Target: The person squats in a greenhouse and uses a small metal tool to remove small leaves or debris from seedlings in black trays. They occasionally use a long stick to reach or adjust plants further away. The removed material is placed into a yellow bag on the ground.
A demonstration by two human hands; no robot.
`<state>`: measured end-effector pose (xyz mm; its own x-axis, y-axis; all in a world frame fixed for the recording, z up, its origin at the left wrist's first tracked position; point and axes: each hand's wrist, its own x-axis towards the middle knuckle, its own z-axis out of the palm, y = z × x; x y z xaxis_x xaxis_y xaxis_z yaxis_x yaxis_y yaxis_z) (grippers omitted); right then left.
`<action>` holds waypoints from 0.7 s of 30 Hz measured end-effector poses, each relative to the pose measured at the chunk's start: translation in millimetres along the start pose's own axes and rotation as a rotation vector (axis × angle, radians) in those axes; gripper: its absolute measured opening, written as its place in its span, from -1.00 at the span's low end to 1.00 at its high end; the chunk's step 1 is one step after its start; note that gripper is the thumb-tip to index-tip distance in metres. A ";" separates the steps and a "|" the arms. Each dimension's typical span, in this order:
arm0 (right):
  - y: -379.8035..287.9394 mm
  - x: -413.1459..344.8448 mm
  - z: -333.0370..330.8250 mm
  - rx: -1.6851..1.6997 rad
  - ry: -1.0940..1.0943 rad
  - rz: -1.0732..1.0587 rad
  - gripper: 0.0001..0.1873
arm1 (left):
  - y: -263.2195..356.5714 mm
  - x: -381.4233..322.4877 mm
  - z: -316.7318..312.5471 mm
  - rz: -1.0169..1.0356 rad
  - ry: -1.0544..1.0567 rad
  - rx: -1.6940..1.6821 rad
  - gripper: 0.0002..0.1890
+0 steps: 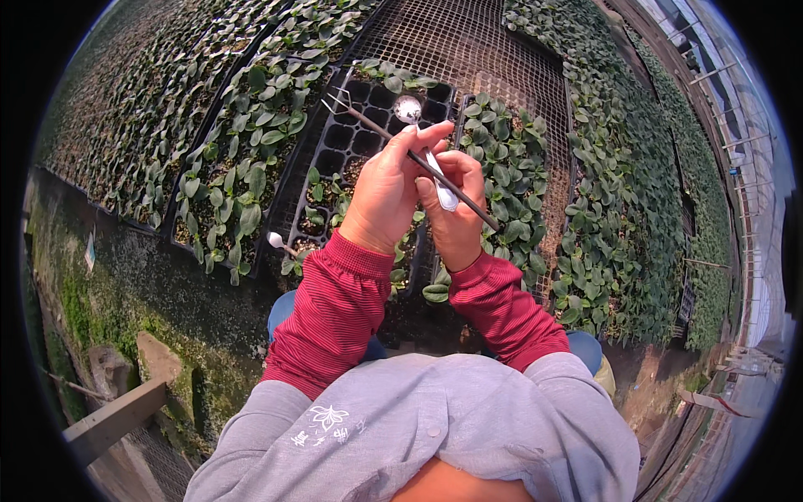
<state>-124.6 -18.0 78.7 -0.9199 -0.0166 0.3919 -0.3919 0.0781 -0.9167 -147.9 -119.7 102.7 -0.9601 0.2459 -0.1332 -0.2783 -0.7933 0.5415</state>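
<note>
My left hand (382, 194) has its thumb across the dark handle of a small hand rake (453, 187), whose thin wire tines point up and left over a black cell tray (339, 137). A metal spoon (446, 196) slants beneath the rake handle, its bowl dusted with dark and pale specks. Around the spoon's handle are the thumb and forefinger of my right hand (457, 216). The fingertips of my left hand meet the spoon's neck. Bare cells fill the tray's upper middle; leafy seedlings (395, 76) stand along its far edge, with others nearer me.
Beside that tray is another tray of seedlings (511, 169). More seedling trays (241, 163) spread left, with further rows of seedlings (618, 219) at right. Wire mesh (433, 37) shows beyond. A white-tipped stick (276, 240) lies near the tray's lower left. Mossy ground and a wooden beam (116, 420) are lower left.
</note>
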 end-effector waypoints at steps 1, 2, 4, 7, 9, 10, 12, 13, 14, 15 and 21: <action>-0.3 -1.8 -0.1 0.027 0.054 -0.072 -0.60 | -1.7 -0.1 -1.5 -0.067 -0.028 0.002 -0.58; -3.4 -4.0 -4.6 -0.034 0.083 -0.060 -0.63 | -6.2 1.0 -1.4 -0.099 -0.048 -0.008 -0.59; 5.3 -5.5 -14.5 -0.120 0.075 -0.114 -0.74 | -12.4 1.6 0.4 -0.120 -0.020 -0.003 -0.62; 3.4 -9.1 -42.2 -0.309 0.015 -0.278 -0.83 | -14.3 1.2 -0.5 -0.255 -0.023 0.053 -0.59; 9.8 -14.2 -66.9 -0.058 0.190 -0.004 -0.82 | -16.6 1.5 2.1 -0.253 0.099 0.048 -0.63; 13.7 -12.6 -83.0 -0.052 0.318 0.053 -0.79 | -16.0 2.1 0.2 -0.241 0.145 0.052 -0.64; 33.8 -15.0 -123.4 -0.191 0.377 0.191 -0.75 | -15.5 4.7 -5.5 -0.194 0.220 0.005 -0.66; 47.0 -17.9 -139.9 -0.215 0.341 0.268 -0.76 | -16.2 7.8 -9.3 -0.171 0.223 -0.049 -0.66; 63.5 -21.7 -153.6 -0.190 0.290 0.326 -0.77 | -16.4 11.3 -10.9 -0.142 0.215 -0.071 -0.66; 80.2 -25.3 -161.4 -0.157 0.233 0.385 -0.78 | -15.2 12.2 -12.2 -0.105 0.214 -0.091 -0.66; 113.6 -40.0 -188.5 -0.338 0.246 0.457 -0.85 | -10.6 11.7 -7.7 -0.061 0.170 -0.116 -0.66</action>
<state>-129.4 179.5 -26.4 -0.9474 0.3198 0.0091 0.1042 0.3353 -0.9363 -156.5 -112.7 89.1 -0.9295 0.2057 -0.3063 -0.3278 -0.8413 0.4299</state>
